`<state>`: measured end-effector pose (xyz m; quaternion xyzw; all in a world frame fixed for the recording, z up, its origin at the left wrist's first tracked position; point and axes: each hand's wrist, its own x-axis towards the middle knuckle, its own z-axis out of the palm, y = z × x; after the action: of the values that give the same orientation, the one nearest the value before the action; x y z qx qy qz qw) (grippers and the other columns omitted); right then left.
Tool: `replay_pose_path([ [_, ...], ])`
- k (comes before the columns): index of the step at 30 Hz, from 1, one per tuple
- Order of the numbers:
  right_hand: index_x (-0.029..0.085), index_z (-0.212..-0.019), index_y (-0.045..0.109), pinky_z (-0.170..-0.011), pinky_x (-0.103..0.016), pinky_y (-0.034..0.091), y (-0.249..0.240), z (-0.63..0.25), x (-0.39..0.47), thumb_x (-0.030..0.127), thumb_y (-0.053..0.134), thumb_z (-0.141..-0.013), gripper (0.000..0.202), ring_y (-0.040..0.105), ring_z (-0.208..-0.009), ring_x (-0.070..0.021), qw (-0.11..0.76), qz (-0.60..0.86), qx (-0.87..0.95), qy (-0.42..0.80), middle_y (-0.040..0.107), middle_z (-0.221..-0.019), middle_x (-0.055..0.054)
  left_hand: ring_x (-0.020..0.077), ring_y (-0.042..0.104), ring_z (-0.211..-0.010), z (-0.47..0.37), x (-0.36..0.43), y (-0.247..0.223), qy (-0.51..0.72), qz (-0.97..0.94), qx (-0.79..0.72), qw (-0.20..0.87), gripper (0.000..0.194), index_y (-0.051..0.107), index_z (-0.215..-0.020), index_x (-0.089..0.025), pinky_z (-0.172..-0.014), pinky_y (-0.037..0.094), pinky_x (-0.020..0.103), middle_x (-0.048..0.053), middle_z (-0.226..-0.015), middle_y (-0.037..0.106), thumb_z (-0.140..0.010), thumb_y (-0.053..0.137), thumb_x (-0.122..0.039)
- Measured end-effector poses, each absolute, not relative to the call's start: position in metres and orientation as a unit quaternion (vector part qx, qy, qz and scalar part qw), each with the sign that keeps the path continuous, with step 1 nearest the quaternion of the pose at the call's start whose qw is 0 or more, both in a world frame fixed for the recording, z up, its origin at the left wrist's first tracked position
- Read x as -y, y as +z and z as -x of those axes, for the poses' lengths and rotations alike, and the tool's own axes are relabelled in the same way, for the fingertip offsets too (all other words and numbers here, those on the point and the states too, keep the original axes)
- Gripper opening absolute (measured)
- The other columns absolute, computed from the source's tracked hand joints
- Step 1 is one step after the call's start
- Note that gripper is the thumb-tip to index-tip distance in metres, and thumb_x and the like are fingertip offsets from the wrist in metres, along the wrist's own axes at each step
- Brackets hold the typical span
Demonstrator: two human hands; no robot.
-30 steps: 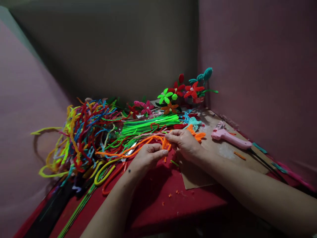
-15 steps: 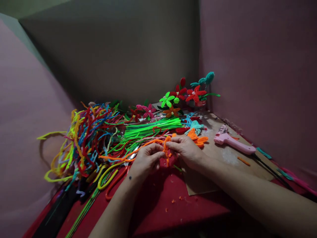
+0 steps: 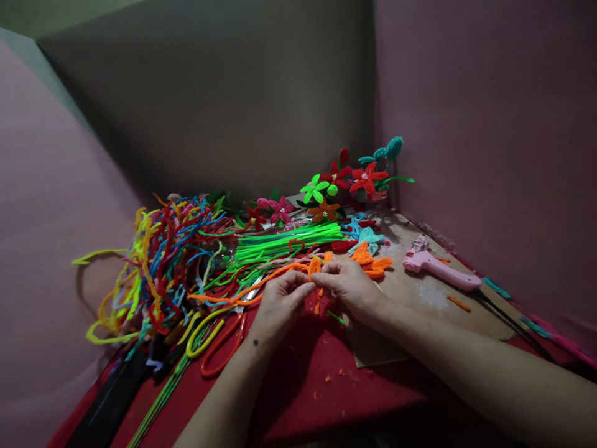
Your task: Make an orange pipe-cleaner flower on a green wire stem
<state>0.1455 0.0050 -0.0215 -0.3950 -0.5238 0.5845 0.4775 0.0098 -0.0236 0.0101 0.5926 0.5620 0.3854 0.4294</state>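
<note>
Both hands meet over the red cloth, pinching an orange pipe cleaner (image 3: pixel 315 267) bent into a small upright loop. My left hand (image 3: pixel 285 300) grips it from the left between thumb and forefinger. On the other side my right hand (image 3: pixel 347 287) has thumb and fingers closed on the same piece, at the loop's right edge. A short orange end hangs below the fingertips. Long orange strands (image 3: pixel 233 297) stretch out leftward past my left hand. Just behind my right hand lie finished orange petals (image 3: pixel 370 260) on a brown board (image 3: pixel 405 317).
A tangled heap of coloured pipe cleaners (image 3: pixel 163 261) lies left, beside a green bundle (image 3: pixel 289 239). Scissors (image 3: pixel 224 348) with red and yellow handles rest near my left wrist. A pink glue gun (image 3: pixel 441 271) lies on the right. Fuzzy flowers (image 3: pixel 368 177) stand at the back.
My left hand has shifted slightly right, and its fingertips now sit closer to my right hand's at the loop. More of the scissors' red handle shows.
</note>
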Motion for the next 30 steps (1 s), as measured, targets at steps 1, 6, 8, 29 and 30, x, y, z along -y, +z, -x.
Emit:
replay_pose_path([
  [1,0.016,-0.054,0.046,-0.043,-0.022,0.025,-0.021,-0.145,-0.005,0.031,0.062,-0.066,0.025,0.035,-0.043,-0.0063,0.474,0.399,0.528,0.581,0.042,-0.048,0.005,0.0051,0.032,-0.036,-0.010,0.024,0.010,0.386,-0.589,-0.564,0.431,0.020,0.059,-0.069,-0.014,-0.037,0.021,0.019,-0.007,-0.042,0.043,-0.068,0.062,-0.034],
  [6,0.016,-0.054,0.048,-0.045,-0.022,0.026,-0.017,-0.144,-0.001,0.027,0.056,-0.067,0.019,0.036,-0.046,-0.0075,0.472,0.415,0.556,0.544,0.043,-0.050,0.005,0.0055,0.031,-0.037,-0.011,0.022,0.005,0.410,-0.578,-0.570,0.416,0.018,0.060,-0.066,-0.015,-0.039,0.023,0.020,-0.007,-0.041,0.042,-0.067,0.063,-0.033],
  [8,0.016,-0.055,0.049,-0.049,-0.023,0.029,-0.016,-0.143,0.000,0.023,0.053,-0.067,0.015,0.039,-0.050,-0.0086,0.476,0.423,0.571,0.519,0.044,-0.052,0.004,0.0067,0.035,-0.040,-0.012,0.021,0.000,0.419,-0.590,-0.574,0.383,0.017,0.061,-0.065,-0.016,-0.041,0.027,0.020,-0.006,-0.045,0.046,-0.068,0.062,-0.032],
  [29,0.018,-0.066,0.049,-0.058,-0.024,0.033,-0.021,-0.140,0.000,0.019,0.043,-0.077,0.012,0.046,-0.062,-0.0128,0.476,0.430,0.668,0.377,0.051,-0.066,0.000,0.0089,0.046,-0.050,-0.016,0.020,-0.005,0.453,-0.594,-0.552,0.371,0.013,0.064,-0.069,-0.015,-0.051,0.035,0.020,-0.003,-0.056,0.055,-0.070,0.061,-0.028],
  [30,0.018,-0.066,0.050,-0.059,-0.023,0.034,-0.021,-0.141,0.001,0.019,0.043,-0.078,0.014,0.046,-0.063,-0.0128,0.486,0.419,0.666,0.379,0.052,-0.066,0.000,0.0076,0.042,-0.046,-0.016,0.021,-0.003,0.451,-0.584,-0.556,0.383,0.014,0.064,-0.068,-0.015,-0.047,0.032,0.020,-0.004,-0.052,0.052,-0.069,0.062,-0.029],
])
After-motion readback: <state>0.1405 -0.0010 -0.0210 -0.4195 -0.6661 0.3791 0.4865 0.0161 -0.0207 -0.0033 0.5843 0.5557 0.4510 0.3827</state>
